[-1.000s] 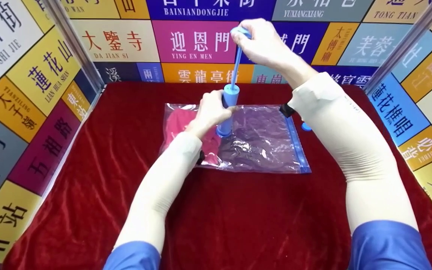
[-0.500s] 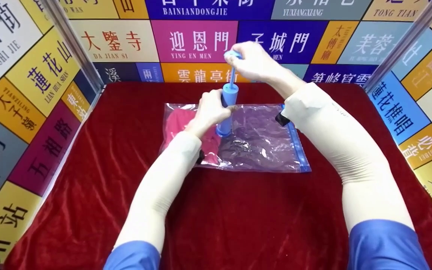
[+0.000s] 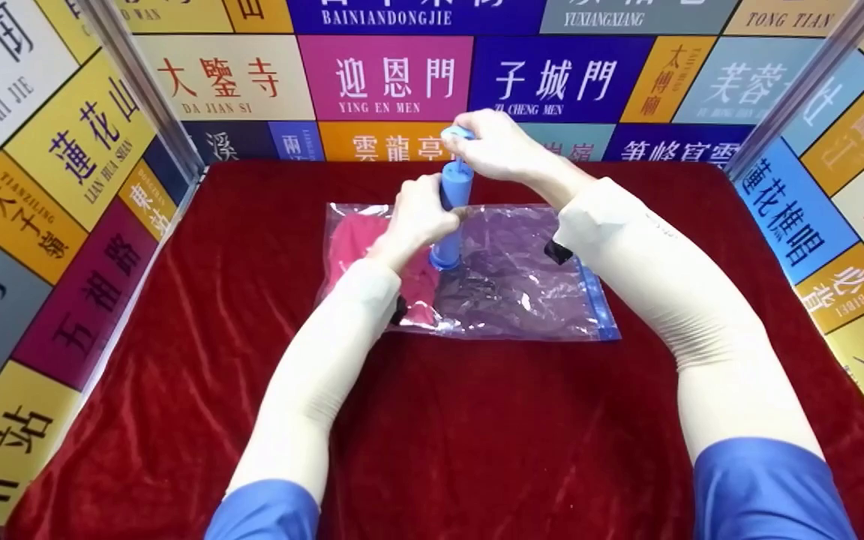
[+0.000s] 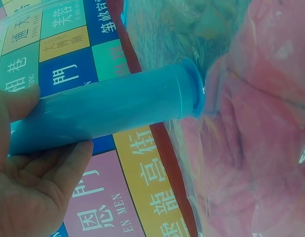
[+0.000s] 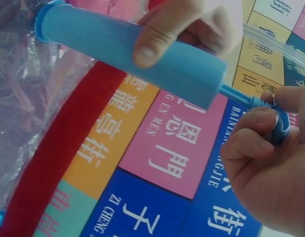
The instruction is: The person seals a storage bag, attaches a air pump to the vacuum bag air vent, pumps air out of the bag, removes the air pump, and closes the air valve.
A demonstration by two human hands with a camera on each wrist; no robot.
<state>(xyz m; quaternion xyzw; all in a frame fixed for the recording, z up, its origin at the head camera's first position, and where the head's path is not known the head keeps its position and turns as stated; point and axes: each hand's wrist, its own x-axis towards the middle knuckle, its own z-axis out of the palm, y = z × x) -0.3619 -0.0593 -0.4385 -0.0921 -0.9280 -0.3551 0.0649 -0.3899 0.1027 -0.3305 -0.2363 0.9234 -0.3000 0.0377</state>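
Note:
A blue hand pump stands upright on a clear plastic storage bag, its flanged foot against the film. My left hand wraps round the pump's barrel, thumb on one side and fingers on the other. Above it, my right hand grips the pump's handle with curled fingers. Only a short length of the rod shows between handle and barrel. Pink cloth fills the bag's left part, and the right part looks purple and crinkled. A blue zip strip edges the bag's right side.
A dark red velvet cloth covers the table. Printed sign panels close in the back and both sides, with metal posts at the corners. A black wrist camera hangs under my right sleeve, close over the bag.
My right hand has come down with the pump handle, so the rod has slid most of the way into the barrel. My left hand and the bag have stayed in place.

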